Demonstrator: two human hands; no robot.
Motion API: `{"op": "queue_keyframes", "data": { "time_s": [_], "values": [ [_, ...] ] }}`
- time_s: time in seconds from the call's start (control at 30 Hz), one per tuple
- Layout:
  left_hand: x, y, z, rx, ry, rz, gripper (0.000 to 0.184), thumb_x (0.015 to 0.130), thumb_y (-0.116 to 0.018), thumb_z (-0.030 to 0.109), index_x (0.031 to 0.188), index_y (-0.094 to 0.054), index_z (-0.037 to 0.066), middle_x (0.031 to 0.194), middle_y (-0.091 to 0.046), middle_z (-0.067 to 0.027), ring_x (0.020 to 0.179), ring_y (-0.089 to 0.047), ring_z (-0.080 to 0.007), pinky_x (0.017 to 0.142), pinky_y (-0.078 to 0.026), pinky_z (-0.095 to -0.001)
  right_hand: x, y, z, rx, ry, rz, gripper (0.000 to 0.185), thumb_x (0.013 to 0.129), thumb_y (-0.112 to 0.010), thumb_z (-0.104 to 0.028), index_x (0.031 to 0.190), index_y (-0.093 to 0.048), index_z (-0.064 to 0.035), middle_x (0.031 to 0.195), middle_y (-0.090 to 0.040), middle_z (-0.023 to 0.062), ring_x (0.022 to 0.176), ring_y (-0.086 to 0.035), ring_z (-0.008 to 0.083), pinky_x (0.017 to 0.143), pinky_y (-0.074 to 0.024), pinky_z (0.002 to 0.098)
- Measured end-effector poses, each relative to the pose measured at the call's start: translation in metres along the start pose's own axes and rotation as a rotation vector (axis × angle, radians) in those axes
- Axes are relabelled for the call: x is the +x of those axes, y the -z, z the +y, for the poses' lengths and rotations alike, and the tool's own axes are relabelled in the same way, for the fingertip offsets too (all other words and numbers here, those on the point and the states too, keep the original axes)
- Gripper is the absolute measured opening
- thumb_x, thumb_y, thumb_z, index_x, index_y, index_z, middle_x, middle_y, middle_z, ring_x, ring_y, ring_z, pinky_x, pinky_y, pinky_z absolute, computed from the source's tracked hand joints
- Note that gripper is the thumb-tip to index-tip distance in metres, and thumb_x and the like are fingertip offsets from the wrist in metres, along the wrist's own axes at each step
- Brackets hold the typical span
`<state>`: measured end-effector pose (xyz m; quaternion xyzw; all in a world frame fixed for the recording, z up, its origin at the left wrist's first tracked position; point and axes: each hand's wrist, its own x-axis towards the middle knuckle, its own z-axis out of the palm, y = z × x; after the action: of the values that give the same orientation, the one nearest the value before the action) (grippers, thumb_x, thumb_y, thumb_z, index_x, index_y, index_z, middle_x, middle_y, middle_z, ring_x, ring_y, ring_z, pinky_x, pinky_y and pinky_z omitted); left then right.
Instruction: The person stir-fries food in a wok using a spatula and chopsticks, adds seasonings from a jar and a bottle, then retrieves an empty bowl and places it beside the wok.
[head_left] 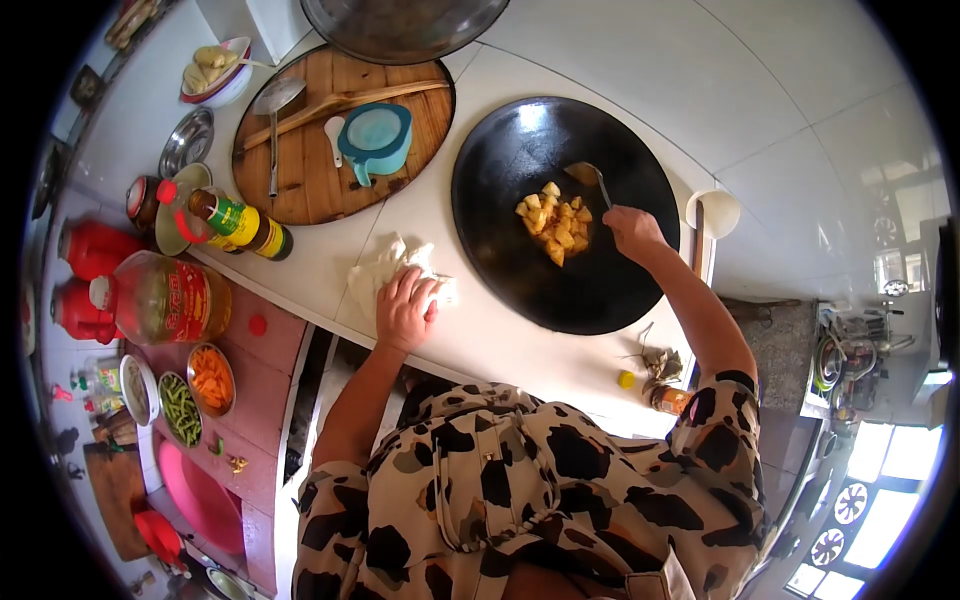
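A large black wok (490, 230) is set into the pale tiled counter. Yellow-brown chunks of food, possibly potato (556, 225), lie in the middle of it. My right hand (632, 232) is closed around the handle of a spatula (583, 174), whose blade is inside the wok beside the chunks. Left of the wok, my left hand (404, 310) is on a crumpled white cloth (372, 277), fingers curled over it and pressing it to the counter. Part of the cloth is hidden under that hand.
A round wooden board (300, 190) holds a ladle (274, 140), a white spoon (333, 140) and a teal lidded container (376, 145). Bottles, including a large oil jug (175, 300), and bowls of cut carrots (212, 378) and green vegetables (180, 408) stand left. A white ladle (725, 212) lies right.
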<state>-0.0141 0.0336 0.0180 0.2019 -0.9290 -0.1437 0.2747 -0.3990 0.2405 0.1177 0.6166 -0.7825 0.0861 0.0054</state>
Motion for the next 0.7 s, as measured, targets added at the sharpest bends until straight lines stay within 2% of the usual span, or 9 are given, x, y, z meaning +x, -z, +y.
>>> {"op": "queue_keyframes", "data": {
  "time_s": [0.23,0.33,0.43,0.53,0.57,0.67,0.7],
  "values": [
    [-0.001,-0.002,-0.002,-0.008,-0.012,0.013,0.032,0.072,-0.065,0.020,0.103,-0.065,0.013,0.119,-0.057,-0.0097,0.115,-0.051,-0.0289,0.090,-0.041,-0.0429,-0.011,-0.030,-0.002,-0.249,0.221,-0.059,0.016,0.074,-0.057,-0.004,0.088,-0.062,-0.0083,0.093,-0.059,0.0121,0.087,-0.061,0.0321,0.088,-0.0501,0.0413],
    [0.000,0.000,0.001,-0.007,-0.005,0.008,0.032,0.072,-0.065,0.020,0.103,-0.065,0.013,0.119,-0.057,-0.0096,0.115,-0.051,-0.0286,0.090,-0.041,-0.0425,-0.027,-0.022,0.001,-0.283,0.204,-0.232,0.016,0.073,-0.058,-0.004,0.087,-0.063,-0.0098,0.090,-0.059,0.0105,0.089,-0.061,0.0309,0.096,-0.0466,0.0415],
    [0.000,-0.001,0.001,0.004,0.008,-0.004,0.031,0.072,-0.065,0.021,0.103,-0.065,0.013,0.119,-0.057,-0.0095,0.116,-0.051,-0.0286,0.090,-0.041,-0.0423,-0.026,0.001,-0.001,-0.234,0.102,-0.190,0.015,0.076,-0.057,-0.005,0.088,-0.065,-0.0094,0.089,-0.062,0.0112,0.089,-0.063,0.0321,0.090,-0.0498,0.0412],
    [0.000,-0.001,0.000,0.007,-0.004,-0.007,0.032,0.073,-0.065,0.021,0.104,-0.065,0.014,0.120,-0.057,-0.0094,0.115,-0.051,-0.0286,0.090,-0.041,-0.0423,-0.020,-0.002,0.010,0.103,-0.154,0.139,0.013,0.080,-0.056,-0.007,0.089,-0.067,-0.0082,0.089,-0.067,0.0133,0.085,-0.065,0.0347,0.081,-0.0530,0.0411],
    [0.000,0.000,0.001,0.011,-0.008,0.001,0.033,0.072,-0.065,0.021,0.104,-0.064,0.013,0.120,-0.057,-0.0098,0.115,-0.051,-0.0293,0.090,-0.041,-0.0428,-0.011,0.004,0.009,0.200,-0.182,0.240,0.013,0.087,-0.056,-0.010,0.091,-0.066,-0.0042,0.089,-0.069,0.0128,0.078,-0.068,0.0313,0.069,-0.0540,0.0374],
    [0.000,0.000,0.003,0.021,-0.017,0.008,0.034,0.071,-0.066,0.019,0.104,-0.063,0.012,0.119,-0.057,-0.0108,0.114,-0.052,-0.0306,0.090,-0.042,-0.0437,0.013,0.000,0.011,0.941,-0.699,0.404,0.014,0.090,-0.056,-0.013,0.091,-0.065,-0.0019,0.088,-0.069,0.0095,0.077,-0.070,0.0243,0.067,-0.0533,0.0321],
    [0.001,0.001,0.003,0.025,-0.018,0.001,0.034,0.072,-0.066,0.019,0.105,-0.063,0.012,0.119,-0.057,-0.0108,0.114,-0.052,-0.0306,0.090,-0.042,-0.0437,0.019,0.006,0.004,1.028,-0.846,0.386,0.018,0.092,-0.056,-0.015,0.092,-0.065,0.0003,0.086,-0.067,0.0079,0.077,-0.069,0.0190,0.067,-0.0535,0.0277]
  ]
}}
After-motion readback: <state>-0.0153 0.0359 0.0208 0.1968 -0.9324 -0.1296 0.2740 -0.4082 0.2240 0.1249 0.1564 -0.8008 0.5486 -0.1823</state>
